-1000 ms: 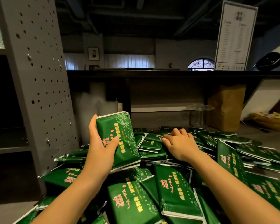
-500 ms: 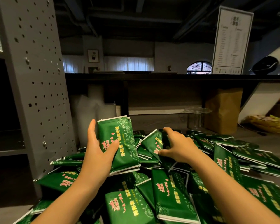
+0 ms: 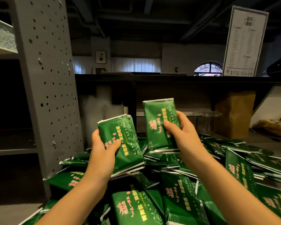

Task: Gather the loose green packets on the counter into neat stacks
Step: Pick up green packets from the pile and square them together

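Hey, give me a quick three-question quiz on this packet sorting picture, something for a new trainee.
1. True or false: the left hand holds nothing.
2. The right hand holds its packet: A) flat on the pile, B) raised above the pile, C) tucked under the pile.
3. Fill the gap: behind the pile, to the right, stands a brown paper ___.
Key: 1 false, it grips a stack; 2 B; 3 bag.

One head-worn wide-angle camera faces forward and slightly down, close above the counter (image 3: 6, 215).
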